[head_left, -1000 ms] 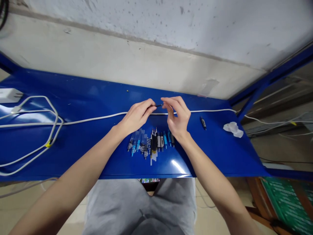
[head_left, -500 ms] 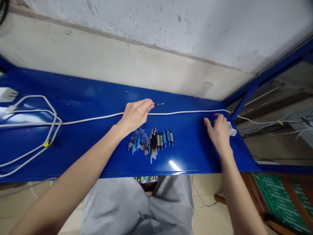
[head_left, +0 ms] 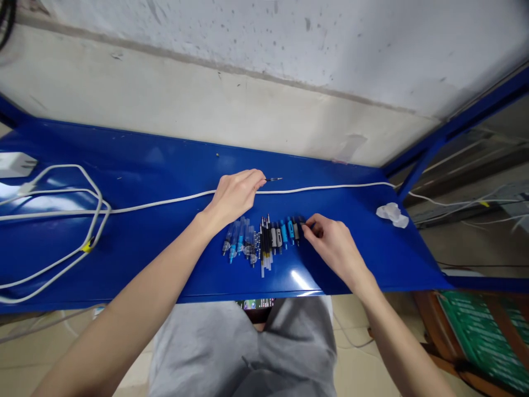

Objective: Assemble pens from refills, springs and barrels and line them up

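A thin dark refill point(head_left: 273, 179) was pinched in the left hand point(head_left: 235, 194) above a white cable point(head_left: 165, 202) lying along the blue bench point(head_left: 136, 165). The right hand point(head_left: 333, 246) was pressed to the right end of a row of pen parts point(head_left: 264, 238). Crumpled clear plastic point(head_left: 392, 214) lay near the bench's right edge.

Looking like a small workshop or assembly spot, prob. in a storeroom. A blue metal counter point(head_left: 144, 165) is sitting against a rough, stained plaster wall point(head_left: 289, 60). White cables point(head_left: 74, 209) are trailing across it w/ a plug block point(head_left: 14, 164) at the far left. Rows of pen parts point(head_left: 260, 240) are lying sorted near the front edge. A blue rack frame point(head_left: 454, 127) is standing to the right, w/ more wires running behind it.
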Action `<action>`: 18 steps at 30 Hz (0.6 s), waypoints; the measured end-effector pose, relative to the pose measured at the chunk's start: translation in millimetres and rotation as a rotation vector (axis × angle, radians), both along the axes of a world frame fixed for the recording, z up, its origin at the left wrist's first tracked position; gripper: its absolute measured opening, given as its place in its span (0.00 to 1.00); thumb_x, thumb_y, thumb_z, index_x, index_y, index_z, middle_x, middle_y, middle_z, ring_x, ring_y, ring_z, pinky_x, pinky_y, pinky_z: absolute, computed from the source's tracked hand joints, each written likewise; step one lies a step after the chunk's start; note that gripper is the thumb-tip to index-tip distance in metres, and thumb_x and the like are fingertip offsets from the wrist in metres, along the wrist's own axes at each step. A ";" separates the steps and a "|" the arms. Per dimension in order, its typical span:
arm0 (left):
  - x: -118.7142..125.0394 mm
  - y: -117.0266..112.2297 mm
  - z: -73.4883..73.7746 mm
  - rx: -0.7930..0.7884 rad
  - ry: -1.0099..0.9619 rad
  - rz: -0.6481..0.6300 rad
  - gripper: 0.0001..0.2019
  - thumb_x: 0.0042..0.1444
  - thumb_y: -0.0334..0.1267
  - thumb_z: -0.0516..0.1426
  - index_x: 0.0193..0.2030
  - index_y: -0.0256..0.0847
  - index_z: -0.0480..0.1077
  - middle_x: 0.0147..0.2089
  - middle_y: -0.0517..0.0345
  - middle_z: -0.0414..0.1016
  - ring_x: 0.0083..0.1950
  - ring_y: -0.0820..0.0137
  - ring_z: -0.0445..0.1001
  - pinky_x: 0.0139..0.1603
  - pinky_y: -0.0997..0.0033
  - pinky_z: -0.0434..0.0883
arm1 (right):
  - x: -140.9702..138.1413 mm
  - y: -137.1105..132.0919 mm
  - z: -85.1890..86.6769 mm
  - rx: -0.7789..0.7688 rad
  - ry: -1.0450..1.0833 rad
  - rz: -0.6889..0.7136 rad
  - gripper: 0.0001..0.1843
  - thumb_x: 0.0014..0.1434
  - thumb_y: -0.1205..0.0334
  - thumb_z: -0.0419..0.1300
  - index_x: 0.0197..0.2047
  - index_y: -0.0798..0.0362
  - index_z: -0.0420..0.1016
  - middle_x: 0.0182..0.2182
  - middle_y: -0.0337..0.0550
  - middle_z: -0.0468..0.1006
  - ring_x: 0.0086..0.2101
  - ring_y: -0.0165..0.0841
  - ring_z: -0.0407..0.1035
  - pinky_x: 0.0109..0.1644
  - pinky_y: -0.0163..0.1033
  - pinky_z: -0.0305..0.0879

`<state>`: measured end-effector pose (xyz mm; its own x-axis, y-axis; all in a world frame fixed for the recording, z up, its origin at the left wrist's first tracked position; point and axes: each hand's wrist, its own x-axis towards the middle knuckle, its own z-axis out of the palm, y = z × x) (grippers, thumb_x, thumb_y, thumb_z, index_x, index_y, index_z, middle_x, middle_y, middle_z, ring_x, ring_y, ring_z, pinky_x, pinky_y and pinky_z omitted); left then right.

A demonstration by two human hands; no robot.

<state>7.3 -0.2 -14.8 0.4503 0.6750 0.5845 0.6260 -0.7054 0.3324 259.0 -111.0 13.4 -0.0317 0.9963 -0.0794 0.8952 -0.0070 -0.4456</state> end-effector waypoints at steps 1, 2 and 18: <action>0.8 -0.8 0.5 -0.004 0.004 -0.008 0.13 0.73 0.33 0.47 0.41 0.40 0.72 0.37 0.54 0.80 0.38 0.69 0.77 0.32 0.69 0.63 | -2.6 -1.4 0.2 -0.002 0.007 0.002 0.11 0.68 0.53 0.57 0.36 0.48 0.74 0.25 0.39 0.79 0.25 0.36 0.70 0.31 0.39 0.54; 1.4 -1.5 0.8 -0.009 0.006 -0.012 0.14 0.74 0.33 0.47 0.41 0.40 0.72 0.37 0.54 0.80 0.38 0.69 0.77 0.32 0.69 0.64 | -3.4 -1.7 0.2 -0.008 0.015 0.012 0.12 0.69 0.53 0.56 0.36 0.48 0.74 0.24 0.39 0.78 0.25 0.36 0.70 0.31 0.39 0.54; 0.1 1.9 -1.7 -0.009 -0.001 -0.006 0.14 0.75 0.34 0.47 0.41 0.39 0.71 0.37 0.55 0.79 0.38 0.69 0.77 0.32 0.70 0.62 | 9.7 20.2 -2.3 -0.106 0.142 0.086 0.17 0.72 0.54 0.51 0.32 0.50 0.70 0.21 0.38 0.79 0.24 0.33 0.72 0.34 0.37 0.61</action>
<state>7.4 1.7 -16.4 0.4537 0.6774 0.5790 0.6215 -0.7062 0.3392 268.7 -90.8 11.2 -0.1351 0.9757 -0.1724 0.8228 0.0135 -0.5682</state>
